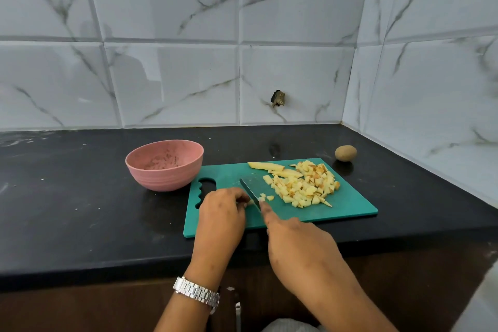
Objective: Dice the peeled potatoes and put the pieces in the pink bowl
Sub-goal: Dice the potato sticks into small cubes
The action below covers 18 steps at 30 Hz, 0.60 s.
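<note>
Teal in colour, the cutting board (350, 205) lay near the front edge of the black tabletop (80, 210), its handle cut-out at the left end. Just beside that end, toward the back, stood the pink bowl (161, 178), upright, with brownish specks on its inner wall. On the right half of the board sat a heap of diced potato (307, 183). Along the board's back edge, touching the heap, lay two long potato strips (265, 166).

The person's left hand (222, 213), a silver wristwatch (196, 291) on its wrist, rested on the board with fingers curled, pinching a small potato stub (250, 201) against the surface. The right hand (299, 245) gripped the knife (249, 187); its handle was hidden under the palm and the forefinger stretched along the blade's spine. The dark blade pointed toward the back left, its edge down on the board right beside the stub. A few small cubes (265, 197) lay on its right side, apart from the heap.

Beyond the board's back right corner a whole unpeeled potato (345, 153) sat on the tabletop, near the marble-patterned wall tiles (296, 75).
</note>
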Each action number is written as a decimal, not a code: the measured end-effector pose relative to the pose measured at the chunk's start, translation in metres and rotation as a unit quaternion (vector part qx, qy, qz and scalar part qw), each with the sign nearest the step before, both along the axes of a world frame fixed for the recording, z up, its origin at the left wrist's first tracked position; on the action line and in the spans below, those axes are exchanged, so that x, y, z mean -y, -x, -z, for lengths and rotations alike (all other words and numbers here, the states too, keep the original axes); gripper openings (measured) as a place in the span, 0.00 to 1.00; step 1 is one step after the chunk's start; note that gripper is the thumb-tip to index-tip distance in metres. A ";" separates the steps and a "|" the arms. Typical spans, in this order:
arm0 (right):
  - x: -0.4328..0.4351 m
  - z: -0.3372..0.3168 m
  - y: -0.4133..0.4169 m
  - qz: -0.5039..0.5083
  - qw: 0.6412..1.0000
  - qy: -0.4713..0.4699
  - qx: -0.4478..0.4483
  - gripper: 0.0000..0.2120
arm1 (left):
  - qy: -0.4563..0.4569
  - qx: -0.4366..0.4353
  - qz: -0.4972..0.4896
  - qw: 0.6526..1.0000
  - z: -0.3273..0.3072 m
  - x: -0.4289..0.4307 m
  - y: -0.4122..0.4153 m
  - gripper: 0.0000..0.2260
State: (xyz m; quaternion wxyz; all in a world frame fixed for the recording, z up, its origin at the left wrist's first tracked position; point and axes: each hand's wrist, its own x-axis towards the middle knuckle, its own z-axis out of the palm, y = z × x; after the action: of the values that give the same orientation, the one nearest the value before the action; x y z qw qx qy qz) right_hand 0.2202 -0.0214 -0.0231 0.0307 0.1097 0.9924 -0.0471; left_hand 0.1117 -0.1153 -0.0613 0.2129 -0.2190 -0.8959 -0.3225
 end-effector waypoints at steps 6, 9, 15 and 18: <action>-0.001 -0.004 0.013 -0.003 1.000 -0.001 -0.011 0.35 | 0.000 0.005 -0.030 1.000 0.001 0.001 -0.003 0.07; -0.004 -0.002 0.006 -0.011 0.999 0.012 -0.039 0.32 | -0.014 0.006 -0.040 0.999 0.001 0.003 -0.005 0.06; 0.004 0.002 0.001 -0.018 1.000 0.002 -0.005 0.35 | -0.017 -0.004 -0.052 0.998 0.000 0.006 -0.010 0.07; 0.003 -0.001 0.011 -0.014 1.000 0.004 0.002 0.36 | -0.022 0.002 -0.058 0.998 -0.002 0.006 -0.012 0.07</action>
State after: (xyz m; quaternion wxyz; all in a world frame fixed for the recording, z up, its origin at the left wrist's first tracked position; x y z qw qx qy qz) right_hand 0.2093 -0.0249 -0.0216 0.0335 0.0955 0.9936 -0.0509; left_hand 0.1240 -0.1211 -0.0592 0.2340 -0.1610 -0.9005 -0.3293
